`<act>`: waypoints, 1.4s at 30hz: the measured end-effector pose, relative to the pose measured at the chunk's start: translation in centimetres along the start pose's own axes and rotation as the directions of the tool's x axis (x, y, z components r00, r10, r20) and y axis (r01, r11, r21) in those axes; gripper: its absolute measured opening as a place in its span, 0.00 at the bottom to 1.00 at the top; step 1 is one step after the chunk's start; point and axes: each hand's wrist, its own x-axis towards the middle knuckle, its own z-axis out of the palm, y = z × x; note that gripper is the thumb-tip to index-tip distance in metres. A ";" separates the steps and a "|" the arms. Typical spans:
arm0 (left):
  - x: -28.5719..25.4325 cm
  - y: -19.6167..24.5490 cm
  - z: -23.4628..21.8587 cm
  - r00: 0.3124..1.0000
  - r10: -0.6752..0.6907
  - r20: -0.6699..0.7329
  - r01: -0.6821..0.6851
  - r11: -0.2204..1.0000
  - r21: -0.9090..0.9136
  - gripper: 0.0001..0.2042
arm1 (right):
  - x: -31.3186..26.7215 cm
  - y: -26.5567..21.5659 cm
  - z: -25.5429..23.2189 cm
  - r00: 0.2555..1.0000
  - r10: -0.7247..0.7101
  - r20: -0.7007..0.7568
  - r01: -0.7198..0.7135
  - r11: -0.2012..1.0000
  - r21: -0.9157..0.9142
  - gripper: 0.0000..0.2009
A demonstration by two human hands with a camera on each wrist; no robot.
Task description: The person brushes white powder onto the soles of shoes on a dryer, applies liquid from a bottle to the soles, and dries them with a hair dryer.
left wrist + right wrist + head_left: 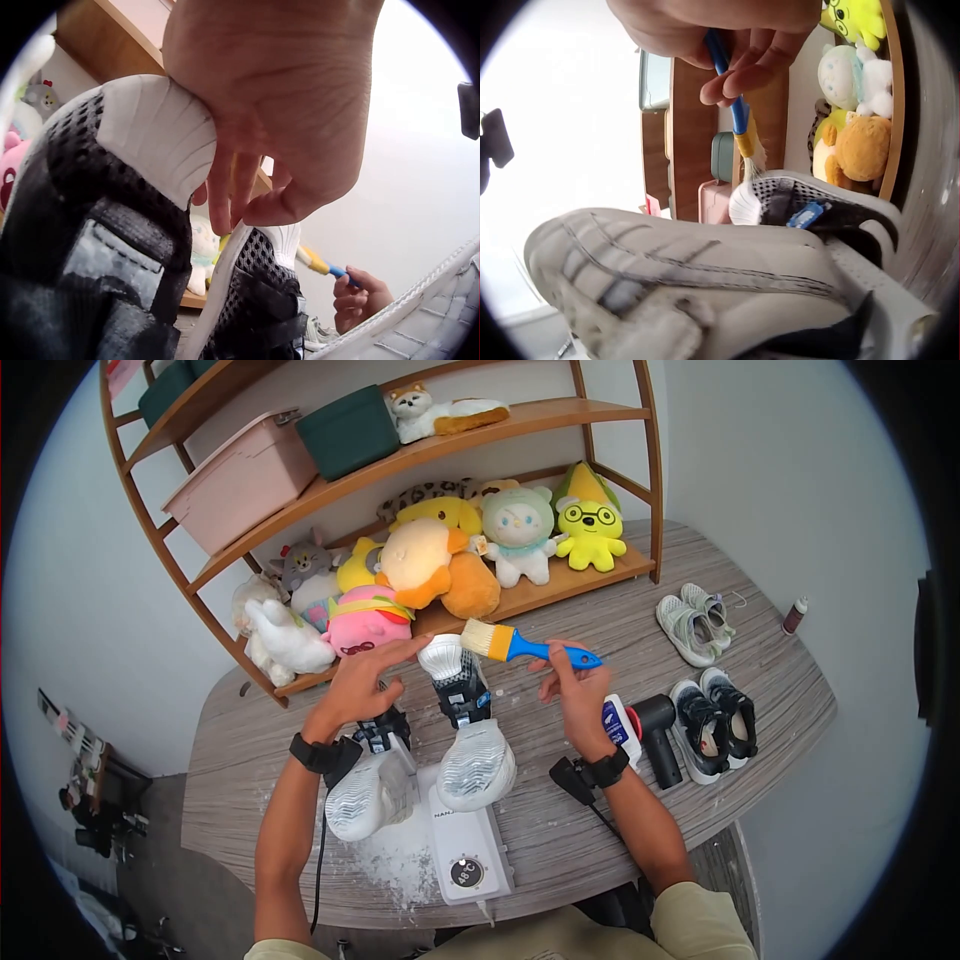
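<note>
My right hand grips the blue handle of a paintbrush. Its pale bristles come right beside the white toe of a black mesh shoe. My left hand reaches to that toe from the other side, fingertips at its edge with the index finger stretched out. Another black mesh shoe is partly hidden below the left hand. Two light shoes, one with its pale sole showing, sit nearer me. All are propped about a white shoe dryer with a lit temperature display.
White flakes lie around the dryer. To the right stand a white bottle, a black dryer-like device, dark shoes and pale shoes. Behind, a wooden shelf holds plush toys and bins.
</note>
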 end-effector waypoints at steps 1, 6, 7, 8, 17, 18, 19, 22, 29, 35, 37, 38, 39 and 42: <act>-0.1 -0.1 0.1 1.000 0.010 -0.002 -0.010 1.000 0.012 0.37 | 0.0 0.7 -0.2 0.999 -0.035 0.000 0.034 0.996 -0.088 0.09; -0.2 0.1 -0.1 1.000 0.020 0.003 -0.021 0.996 0.082 0.39 | 1.0 2.9 -2.0 0.996 0.028 0.083 0.026 0.817 -0.577 0.09; -0.2 0.2 -0.1 1.000 0.001 0.017 -0.003 0.996 0.089 0.39 | 0.9 2.5 -1.7 0.998 -0.033 0.056 0.056 0.871 -0.488 0.09; -0.2 0.3 -0.1 1.000 0.000 0.020 -0.001 0.997 0.082 0.40 | 0.8 1.9 -1.2 0.996 -0.090 0.024 0.092 0.913 -0.398 0.09; -0.1 0.4 0.0 1.000 -0.020 0.018 0.019 0.998 0.058 0.41 | 0.2 1.4 -0.9 0.998 0.023 0.054 -0.010 0.971 -0.237 0.09; -0.1 0.5 -0.1 1.000 -0.023 0.018 0.022 0.998 0.058 0.41 | 0.4 1.9 -1.1 0.996 0.044 0.077 -0.018 0.953 -0.302 0.09; -0.1 0.6 -0.1 0.999 -0.026 0.019 0.025 0.998 0.057 0.41 | 0.6 2.2 -1.4 0.988 0.091 0.126 -0.016 0.867 -0.498 0.08; 0.0 0.7 -0.1 1.000 -0.024 0.002 0.024 0.998 0.051 0.40 | 1.0 2.9 -2.0 0.979 0.122 0.162 0.056 0.606 -0.793 0.08; 0.0 0.6 0.0 0.998 -0.060 0.008 0.059 0.998 0.038 0.40 | -0.3 0.8 -0.1 0.996 -0.090 0.012 0.091 0.974 -0.209 0.07; 0.1 0.6 0.0 0.999 -0.044 0.004 0.044 0.999 0.027 0.40 | 0.4 1.0 -1.2 0.995 0.001 0.095 0.049 0.852 -0.522 0.07; 0.1 0.6 0.0 0.999 -0.052 0.009 0.052 0.998 0.020 0.39 | 0.7 0.8 -1.5 0.996 -0.019 0.086 0.067 0.797 -0.600 0.07; 0.1 0.6 0.0 0.999 -0.054 0.007 0.054 0.998 0.020 0.39 | 0.8 0.8 -1.6 0.997 -0.038 0.062 0.066 0.815 -0.576 0.07; 0.0 0.5 0.1 0.998 -0.056 0.006 0.056 0.998 0.020 0.39 | 0.8 0.8 -1.7 0.998 -0.055 0.036 0.065 0.832 -0.552 0.08; 0.1 0.6 0.1 0.997 -0.075 0.013 0.074 0.997 0.019 0.38 | 0.2 -0.3 -0.3 0.996 -0.088 -0.030 0.074 0.943 -0.326 0.09</act>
